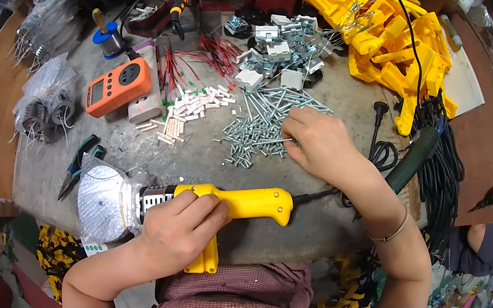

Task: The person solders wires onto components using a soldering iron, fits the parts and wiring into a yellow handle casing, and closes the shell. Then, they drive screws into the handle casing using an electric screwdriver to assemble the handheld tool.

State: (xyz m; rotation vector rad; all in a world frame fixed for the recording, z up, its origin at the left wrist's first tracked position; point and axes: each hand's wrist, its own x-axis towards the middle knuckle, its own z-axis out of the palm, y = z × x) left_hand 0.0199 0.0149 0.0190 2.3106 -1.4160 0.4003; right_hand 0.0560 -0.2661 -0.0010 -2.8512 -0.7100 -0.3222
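My left hand (179,227) is wrapped round the yellow body of a power tool lying near the table's front edge. The tool has a yellow handle (258,204), a slotted metal collar (154,199) and a round plate (104,201) in bubble wrap at its left end. From the handle a black cord runs right, beneath my right forearm. My right hand (318,140) is at the right side of a heap of loose screws (249,135), fingers pinched on a screw whose end shows at the fingertips. Longer screws (276,104) lie along the heap's far side.
Left of the screws are white sleeves (196,106), red wires (219,57) and an orange socket meter (119,85). Pliers (78,166) lie near the bubble wrap. Metal-and-white parts (284,48), yellow shells (391,38) and black cords (445,165) stand behind and right.
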